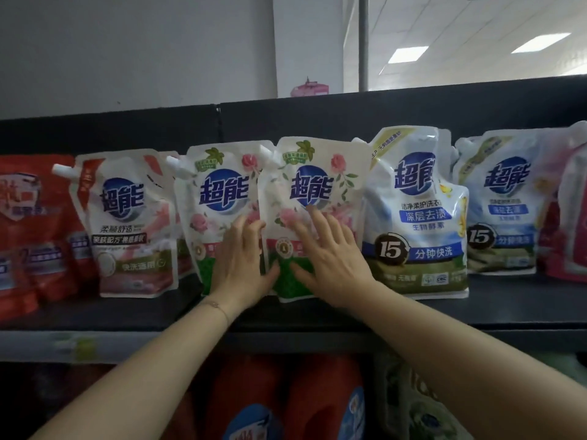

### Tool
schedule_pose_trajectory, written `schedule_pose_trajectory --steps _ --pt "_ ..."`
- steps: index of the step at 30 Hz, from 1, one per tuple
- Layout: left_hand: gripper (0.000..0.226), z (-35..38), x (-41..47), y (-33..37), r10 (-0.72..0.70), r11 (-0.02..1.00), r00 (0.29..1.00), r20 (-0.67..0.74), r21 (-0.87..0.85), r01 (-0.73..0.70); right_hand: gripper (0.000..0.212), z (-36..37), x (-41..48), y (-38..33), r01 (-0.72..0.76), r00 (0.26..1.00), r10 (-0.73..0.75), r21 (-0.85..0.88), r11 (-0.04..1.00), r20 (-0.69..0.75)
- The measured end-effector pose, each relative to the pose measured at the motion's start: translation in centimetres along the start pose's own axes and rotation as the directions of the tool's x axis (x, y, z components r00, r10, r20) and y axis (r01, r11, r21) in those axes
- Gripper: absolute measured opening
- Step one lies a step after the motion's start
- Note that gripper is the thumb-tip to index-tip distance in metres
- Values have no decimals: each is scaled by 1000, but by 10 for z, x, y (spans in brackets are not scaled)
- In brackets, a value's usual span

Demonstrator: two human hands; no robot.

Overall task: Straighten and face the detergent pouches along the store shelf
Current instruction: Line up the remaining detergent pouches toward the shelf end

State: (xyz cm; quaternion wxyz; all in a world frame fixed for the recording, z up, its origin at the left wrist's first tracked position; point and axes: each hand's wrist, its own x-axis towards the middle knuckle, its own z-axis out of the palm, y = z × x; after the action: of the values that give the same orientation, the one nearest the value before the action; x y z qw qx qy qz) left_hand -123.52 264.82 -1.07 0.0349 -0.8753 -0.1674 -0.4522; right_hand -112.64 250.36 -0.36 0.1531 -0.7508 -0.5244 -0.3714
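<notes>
**A:** Where does the pouch stand?

**B:** The white plastic detergent pouch with pink roses and a green base is upright about midway along the black store shelf. Its label faces out, and it sits closer to the shelf's front edge than its neighbours.

**A:** And the hands?

**B:** Both are released and grasp nothing. The right hand lies flat on the pouch's front with its fingers straight and spread. The left hand stretches its fingers over the matching rose-printed pouch just to the left, along the line where the first pouch overlaps it. Its thumb touches the first pouch near the lower left corner. A thin bracelet circles that wrist.

**A:** What flanks the pair?

**B:** Toward the right end, a white-and-blue pouch marked "15" stands against the first pouch's right side. A second white-and-blue pouch sits beyond it, further back. Toward the left end stand a white-and-salmon spouted pouch and then blurred red pouches.

**A:** And below?

**B:** A grey rail runs along the shelf's front edge. Under it are red jugs, too blurred to read.
</notes>
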Motion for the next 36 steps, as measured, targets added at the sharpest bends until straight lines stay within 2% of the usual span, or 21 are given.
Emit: schedule_pose_trajectory --steps 3,6,8,11,17,22,25,28,33,36 --pt "111 -7 2 -19 122 973 965 231 166 -163 82 3 9 3 200 979 -194 -104 974 68" --pt "116 -3 7 -34 124 929 914 387 279 -245 91 13 15 7 235 963 -203 -191 953 175" --pt "113 3 12 -44 105 914 896 432 313 -258 95 23 20 9 199 973 -164 -225 954 163" --pt "109 13 18 -49 115 899 901 419 341 -273 97 36 23 10 144 987 -120 -260 955 105" --pt "107 24 31 -57 159 879 903 400 359 -314 95 50 32 18 129 990 -108 -282 951 86" --pt "112 33 34 -63 163 854 916 366 412 -316 94 53 40 16 103 988 -71 -248 963 134" --pt "116 36 37 -62 118 835 923 367 467 -292 93 54 45 16 104 986 -69 -240 965 151" --pt "115 35 38 -58 71 826 916 395 492 -276 94 49 49 11 86 972 -36 -210 974 231" --pt "119 25 35 -54 39 854 886 462 445 -270 101 36 44 4 104 953 -66 -112 988 296" --pt "124 13 26 -52 109 908 890 443 320 -271 91 24 32 5 124 969 -122 4 992 215"
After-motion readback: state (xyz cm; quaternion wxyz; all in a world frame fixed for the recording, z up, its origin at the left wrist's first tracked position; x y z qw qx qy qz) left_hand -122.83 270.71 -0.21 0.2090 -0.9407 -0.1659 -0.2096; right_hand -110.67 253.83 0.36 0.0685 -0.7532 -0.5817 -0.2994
